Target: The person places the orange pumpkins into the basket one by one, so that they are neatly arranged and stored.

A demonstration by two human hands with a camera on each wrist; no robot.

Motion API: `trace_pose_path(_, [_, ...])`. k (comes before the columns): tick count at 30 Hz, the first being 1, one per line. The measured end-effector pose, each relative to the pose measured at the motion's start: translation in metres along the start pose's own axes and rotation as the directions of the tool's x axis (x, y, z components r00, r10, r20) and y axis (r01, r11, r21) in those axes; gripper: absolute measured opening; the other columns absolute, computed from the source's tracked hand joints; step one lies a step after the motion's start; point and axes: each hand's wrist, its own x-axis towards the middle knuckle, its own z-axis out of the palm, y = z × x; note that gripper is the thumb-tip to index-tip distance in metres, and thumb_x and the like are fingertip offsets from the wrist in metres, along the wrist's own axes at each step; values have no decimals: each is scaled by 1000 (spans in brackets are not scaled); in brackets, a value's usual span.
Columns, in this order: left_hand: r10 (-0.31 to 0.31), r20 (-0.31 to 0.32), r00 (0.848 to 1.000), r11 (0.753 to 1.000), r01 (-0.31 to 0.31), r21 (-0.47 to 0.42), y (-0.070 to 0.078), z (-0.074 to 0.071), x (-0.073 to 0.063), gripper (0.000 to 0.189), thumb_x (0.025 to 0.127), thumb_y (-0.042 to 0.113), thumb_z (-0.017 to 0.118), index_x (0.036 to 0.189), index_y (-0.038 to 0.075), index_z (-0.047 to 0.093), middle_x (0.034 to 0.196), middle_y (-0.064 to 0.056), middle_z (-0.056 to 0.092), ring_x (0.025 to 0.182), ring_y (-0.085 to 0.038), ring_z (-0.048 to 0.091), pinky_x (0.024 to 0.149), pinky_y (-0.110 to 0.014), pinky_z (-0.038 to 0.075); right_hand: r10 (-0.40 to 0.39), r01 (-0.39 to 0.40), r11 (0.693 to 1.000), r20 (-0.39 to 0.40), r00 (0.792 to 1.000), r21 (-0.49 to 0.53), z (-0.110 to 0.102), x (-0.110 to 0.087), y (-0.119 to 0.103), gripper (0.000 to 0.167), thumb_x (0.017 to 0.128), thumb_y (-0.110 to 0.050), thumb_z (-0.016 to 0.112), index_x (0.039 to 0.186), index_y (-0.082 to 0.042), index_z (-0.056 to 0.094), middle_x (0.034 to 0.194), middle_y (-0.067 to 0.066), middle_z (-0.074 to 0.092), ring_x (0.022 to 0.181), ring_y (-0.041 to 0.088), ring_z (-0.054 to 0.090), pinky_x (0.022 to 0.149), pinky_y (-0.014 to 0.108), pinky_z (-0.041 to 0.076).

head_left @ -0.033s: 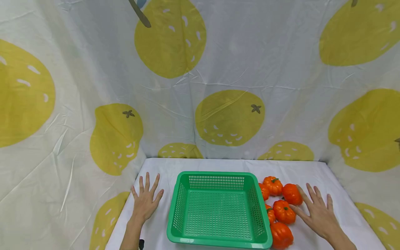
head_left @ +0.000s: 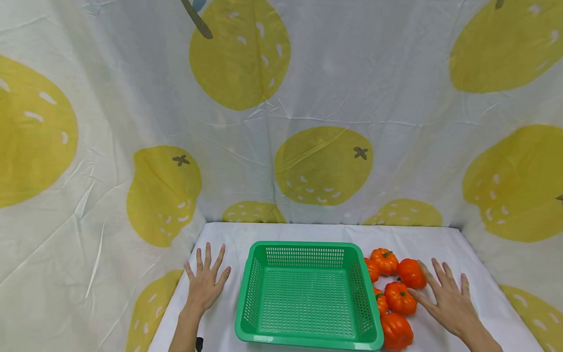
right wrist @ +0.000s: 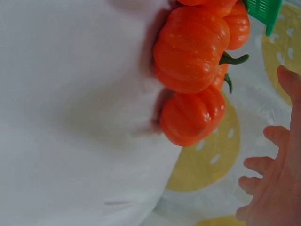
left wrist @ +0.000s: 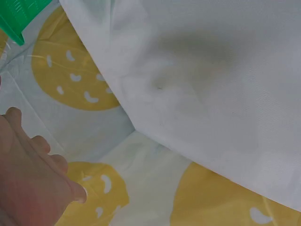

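A green plastic basket [head_left: 308, 303] with latticed walls stands upright on the white cloth, with nothing inside it. Along its right side lie several small orange pumpkins [head_left: 400, 298] with green stems, two partly hidden behind the basket's rim. My left hand [head_left: 204, 288] is to the left of the basket, fingers straight and spread, holding nothing. On the other side, my right hand [head_left: 450, 303] spreads its fingers just right of the pumpkins. In the right wrist view it appears apart from the nearest pumpkin [right wrist: 193, 115].
White cloth [head_left: 224, 234] covers the table. Hanging sheets printed with yellow fruit [head_left: 323, 166] rise at the back and both sides. A small black object [head_left: 199, 343] shows beside the left forearm.
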Motion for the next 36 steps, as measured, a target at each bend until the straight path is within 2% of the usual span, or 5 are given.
trace_pose_path(6, [5,21,1000,992,-2,-126,2,4,-4,63,106,43,51,164,27,32,171,-28,14,154,-60,8,110,-86,0,-21,21,1000,-23,1000,18,1,-1,3,89,97,-51,63,167,-18,19,162,35,25,156,54,4,118,64,-26])
trace_pose_path(13, [23,179,984,916,51,-397,20,17,-15,61,108,38,49,165,33,27,174,-17,10,159,-52,2,113,-82,-7,21,-21,999,10,1000,28,7,-10,5,89,98,-52,62,166,-15,19,161,37,25,152,59,11,117,66,-26])
trace_pose_path(21, [50,276,960,866,96,-490,36,34,-24,61,107,40,51,164,38,28,174,-13,14,160,-47,7,116,-80,-5,53,-54,998,36,998,27,9,-13,8,90,98,-54,60,165,-9,19,161,39,23,152,59,8,116,65,-28])
trace_pose_path(30, [57,293,954,834,116,-539,41,43,-24,72,103,35,58,165,38,22,174,-11,19,160,-45,12,117,-80,0,118,-122,992,108,987,33,6,-16,12,93,100,-58,56,165,-7,13,162,41,16,150,62,6,113,69,-28])
trace_pose_path(36, [3,293,956,825,163,-541,39,39,-26,71,103,28,54,165,39,21,174,-8,21,160,-44,13,118,-78,-3,98,-103,993,84,992,60,11,-23,11,89,100,-53,59,163,-2,21,159,41,22,151,61,8,114,70,-26])
